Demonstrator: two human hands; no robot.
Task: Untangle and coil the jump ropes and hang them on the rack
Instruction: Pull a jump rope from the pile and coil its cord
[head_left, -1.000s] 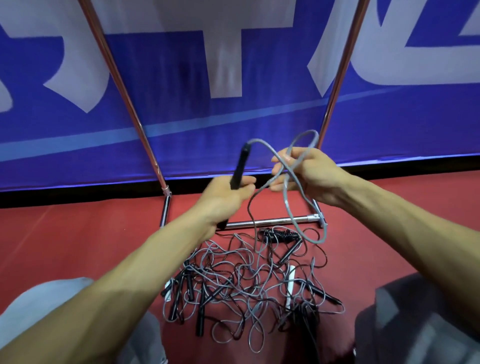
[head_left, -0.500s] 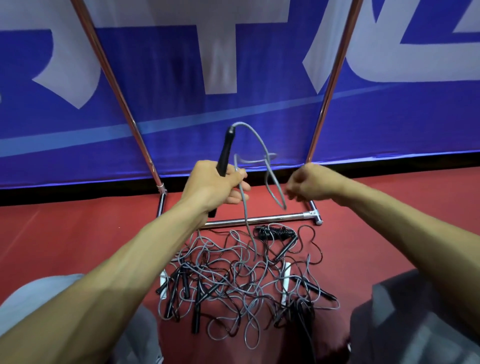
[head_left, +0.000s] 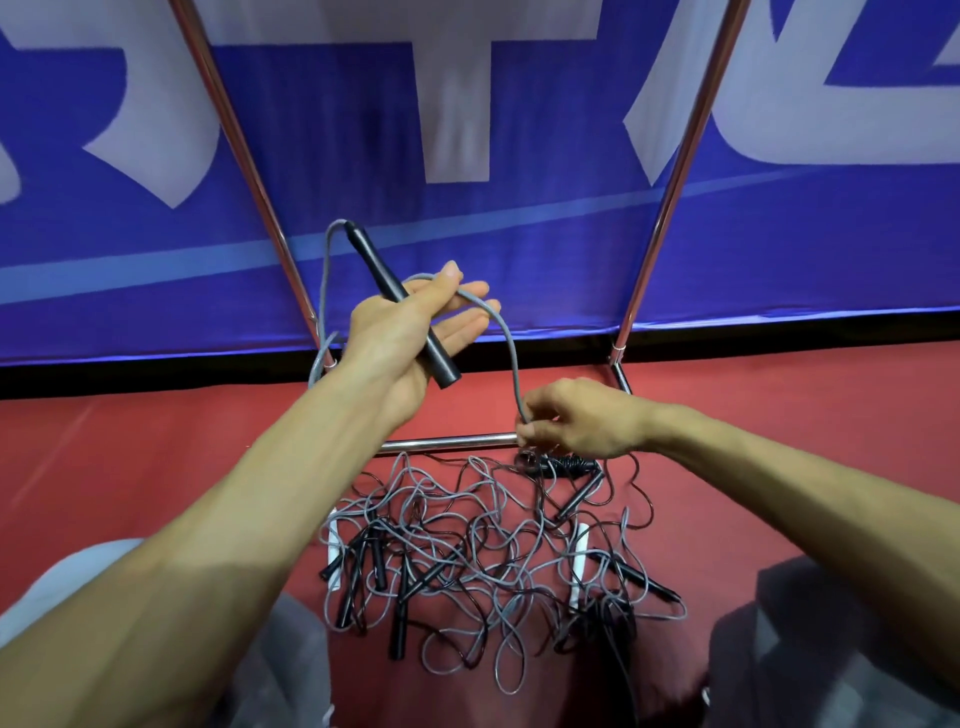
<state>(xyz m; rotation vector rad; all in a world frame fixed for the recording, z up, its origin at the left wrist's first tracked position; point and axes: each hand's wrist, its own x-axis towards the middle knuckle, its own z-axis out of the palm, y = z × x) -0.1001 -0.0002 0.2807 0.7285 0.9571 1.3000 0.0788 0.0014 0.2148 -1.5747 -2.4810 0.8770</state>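
My left hand (head_left: 410, 338) is raised palm up, its thumb pinning a black jump rope handle (head_left: 400, 306) across the palm. A grey rope (head_left: 511, 358) runs from that hand in an arc down to my right hand (head_left: 582, 421), which pinches it just above the rack's chrome base bar (head_left: 447, 443). Another stretch of the rope leaves the handle's top and loops down behind my left wrist. A tangled pile of grey and black ropes (head_left: 467, 551) with several black handles lies on the floor below both hands.
Two slanted chrome rack poles (head_left: 234, 140) (head_left: 680, 156) rise in front of a blue banner (head_left: 519, 234). A coiled black rope (head_left: 563, 462) lies by the base bar. The floor (head_left: 156, 447) is red. My grey-trousered knees (head_left: 810, 649) flank the pile.
My left hand has turned palm up and tilted the handle to the left. My right hand has dropped toward the base bar and now pinches the grey rope low down.
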